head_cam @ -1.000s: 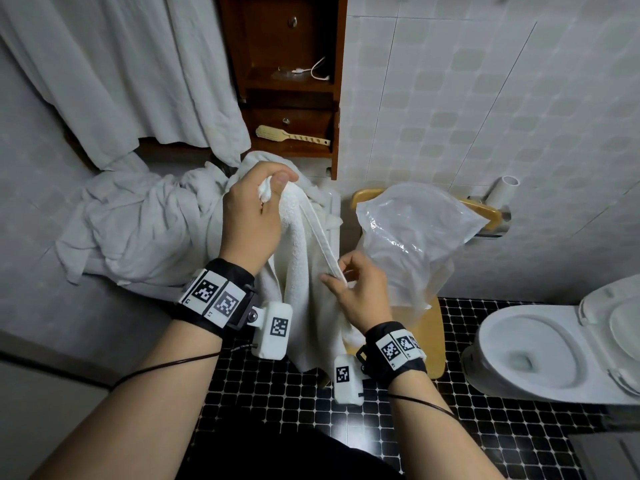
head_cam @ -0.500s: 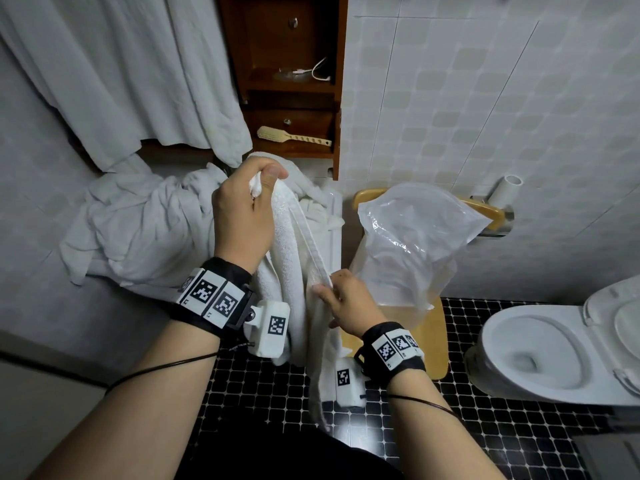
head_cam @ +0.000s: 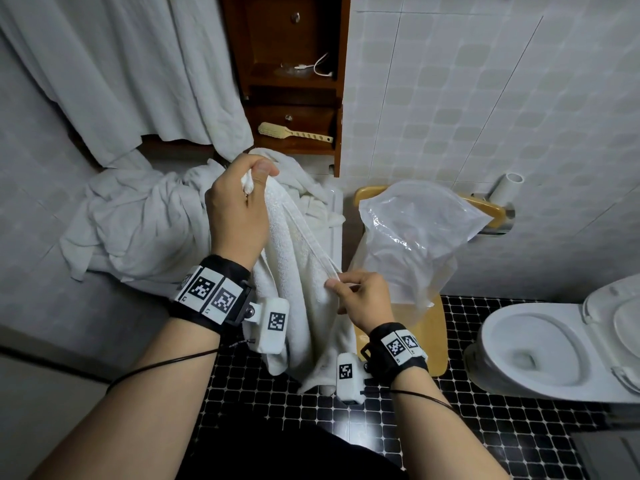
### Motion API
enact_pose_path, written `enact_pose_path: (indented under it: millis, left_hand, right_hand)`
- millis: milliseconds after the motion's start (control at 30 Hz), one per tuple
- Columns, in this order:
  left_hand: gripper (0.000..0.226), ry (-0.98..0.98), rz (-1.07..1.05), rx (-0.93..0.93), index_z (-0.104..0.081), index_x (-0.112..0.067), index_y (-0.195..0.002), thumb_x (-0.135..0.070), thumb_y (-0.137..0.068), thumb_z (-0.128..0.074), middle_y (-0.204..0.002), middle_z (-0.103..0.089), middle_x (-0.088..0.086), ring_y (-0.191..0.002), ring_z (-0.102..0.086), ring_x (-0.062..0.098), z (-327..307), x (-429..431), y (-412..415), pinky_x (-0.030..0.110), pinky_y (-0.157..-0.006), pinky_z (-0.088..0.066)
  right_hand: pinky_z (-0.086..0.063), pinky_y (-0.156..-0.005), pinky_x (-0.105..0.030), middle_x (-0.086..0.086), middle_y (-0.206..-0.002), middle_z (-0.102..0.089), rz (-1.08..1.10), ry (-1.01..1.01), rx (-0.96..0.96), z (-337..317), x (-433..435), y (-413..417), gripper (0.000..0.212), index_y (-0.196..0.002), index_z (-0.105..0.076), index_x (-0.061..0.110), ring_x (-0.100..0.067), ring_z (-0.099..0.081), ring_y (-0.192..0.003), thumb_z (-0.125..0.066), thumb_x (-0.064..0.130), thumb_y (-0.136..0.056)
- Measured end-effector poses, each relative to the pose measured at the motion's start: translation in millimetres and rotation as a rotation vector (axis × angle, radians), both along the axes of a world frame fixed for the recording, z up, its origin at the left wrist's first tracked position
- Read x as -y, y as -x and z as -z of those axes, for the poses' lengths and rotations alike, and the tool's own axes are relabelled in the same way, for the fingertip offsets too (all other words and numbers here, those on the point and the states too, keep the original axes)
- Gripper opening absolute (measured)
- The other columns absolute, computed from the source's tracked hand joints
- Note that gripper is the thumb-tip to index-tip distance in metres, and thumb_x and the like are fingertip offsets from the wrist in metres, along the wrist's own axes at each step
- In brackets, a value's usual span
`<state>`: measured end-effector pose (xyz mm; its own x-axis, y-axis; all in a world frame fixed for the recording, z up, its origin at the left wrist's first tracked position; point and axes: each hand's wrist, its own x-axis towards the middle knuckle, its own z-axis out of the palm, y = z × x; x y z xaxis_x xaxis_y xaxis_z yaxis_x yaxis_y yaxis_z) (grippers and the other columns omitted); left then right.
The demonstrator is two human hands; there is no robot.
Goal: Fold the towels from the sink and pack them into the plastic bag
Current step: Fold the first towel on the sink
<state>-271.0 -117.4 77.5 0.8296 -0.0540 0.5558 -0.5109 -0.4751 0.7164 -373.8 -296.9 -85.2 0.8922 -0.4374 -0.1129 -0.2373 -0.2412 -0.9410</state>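
Pinching towel (head_cam: pixel 298 275), left hand (head_cam: pixel 235 216) above right hand (head_cam: pixel 363 299)

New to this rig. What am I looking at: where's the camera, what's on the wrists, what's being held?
No machine: a person works bare-handed, and one wide-angle camera on their head looks down at the hands. Each wrist wears a black band with printed square markers and a small white box; their purpose is not visible. The left hand grips a bunched corner of a white towel; the right hand pinches its hem lower down, the edge stretched between them. Behind lies a heap of white cloth. On the right, a clear plastic bag drapes over a wooden seat beside a toilet.
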Motion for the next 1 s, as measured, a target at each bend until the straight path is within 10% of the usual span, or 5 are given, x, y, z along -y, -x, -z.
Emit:
enact_pose_path:
  millis: [300,467,733,900,1000]
  left_hand:
    - [0.021,-0.179,0.149,-0.145,-0.075,-0.029,-0.102,-0.035,-0.107,-0.056,-0.103,-0.074,-0.009,-0.097,-0.066,0.027,14.8,-12.4,-13.5,0.04,-0.093,-0.052]
    - [0.018,-0.396,0.212,-0.339,-0.079,-0.032,-0.109,-0.021,-0.1,-0.069,-0.115,-0.076,-0.003,-0.12,-0.062,0.022,29.0,-23.2,-24.0,0.033,-0.103,-0.048]
    - [0.02,-0.779,-0.082,-0.755,-0.074,-0.018,-0.089,-0.002,-0.084,-0.063,-0.103,-0.072,0.008,-0.093,-0.067,0.03,67.1,-34.7,-26.8,0.038,-0.086,-0.058]
    - [0.05,-1.136,0.222,-0.942,-0.065,-0.01,-0.122,-0.023,-0.08,-0.089,-0.12,-0.068,0.005,-0.106,-0.066,0.025,74.6,-27.7,-10.2,0.033,-0.09,-0.056]
    - [0.048,-0.923,0.467,-0.836,-0.064,-0.023,-0.111,-0.043,-0.077,-0.09,-0.105,-0.068,-0.007,-0.097,-0.064,0.015,72.9,-10.7,2.4,0.027,-0.078,-0.052]
  right_hand:
    - [-0.063,-0.067,-0.045,0.004,-0.066,-0.07,0.279,0.099,-0.015,-0.4,15.7,3.6,0.024,-0.086,-0.071,0.047,-0.02,-0.07,-0.062,-0.083,0.032,-0.071]
    - [-0.061,-0.077,-0.046,0.006,-0.069,-0.07,0.446,0.116,0.001,-1.8,28.2,4.0,0.004,-0.083,-0.075,0.025,-0.021,-0.068,-0.07,-0.072,0.022,-0.084]
    - [-0.048,-0.074,-0.023,0.009,-0.089,-0.068,0.259,0.054,0.237,-34.0,10.6,-1.9,0.019,-0.098,-0.064,0.024,-0.002,-0.059,-0.075,-0.06,0.005,-0.096]
    - [-0.055,-0.076,-0.027,0.009,-0.096,-0.074,0.108,0.094,0.339,-55.6,0.0,-4.8,0.017,-0.102,-0.071,0.02,-0.013,-0.069,-0.085,-0.064,0.006,-0.095]
    - [-0.055,-0.078,-0.028,0.012,-0.098,-0.076,0.037,0.127,0.379,-64.3,-4.6,-7.8,0.019,-0.101,-0.075,0.022,-0.009,-0.07,-0.087,-0.067,0.007,-0.093]
